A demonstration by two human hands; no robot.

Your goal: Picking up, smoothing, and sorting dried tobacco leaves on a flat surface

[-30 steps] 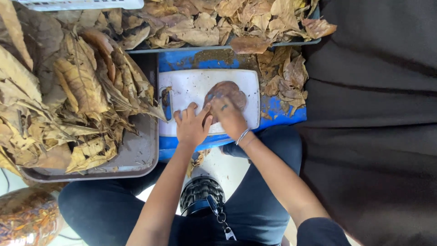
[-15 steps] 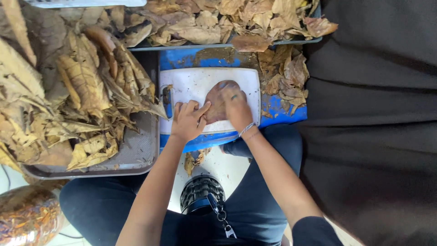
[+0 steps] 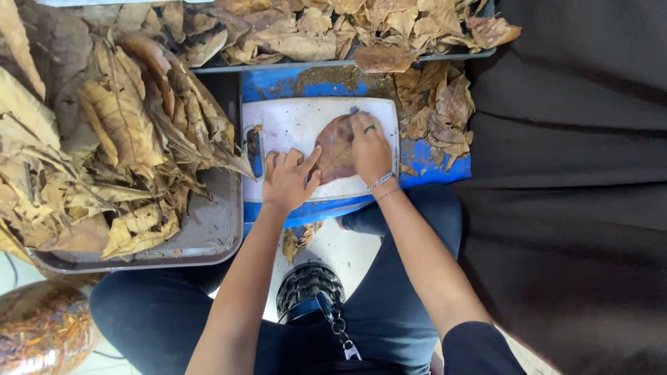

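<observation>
At nine o'clock a grey metal tray point(image 3: 208, 236) carries a loose heap of dried leaves point(image 3: 104, 139), yellow-brown and curled. At seven o'clock, below the tray, sits a clear bag of reddish-brown shreds point(image 3: 42, 326). Near the centre a white cutting board point(image 3: 285, 125) lies on a blue table point(image 3: 278, 83). The left hand point(image 3: 288, 179) rests at the board's six o'clock edge, fingers spread loosely and clamped on nothing, its forefinger touching the lower left rim of a brown leaf point(image 3: 333, 149). That leaf lies flat in the middle of the board. The right hand point(image 3: 372, 149) presses down on the leaf's three o'clock side, palm flat and fingers stretched out together toward twelve o'clock, with a ring on one finger and a bracelet at the wrist. At twelve o'clock a second tray point(image 3: 347, 64) holds more dry leaves. At two o'clock a small pile of leaf scraps point(image 3: 445, 111) lies on the blue table, just beside a dark cloth point(image 3: 577, 173).
</observation>
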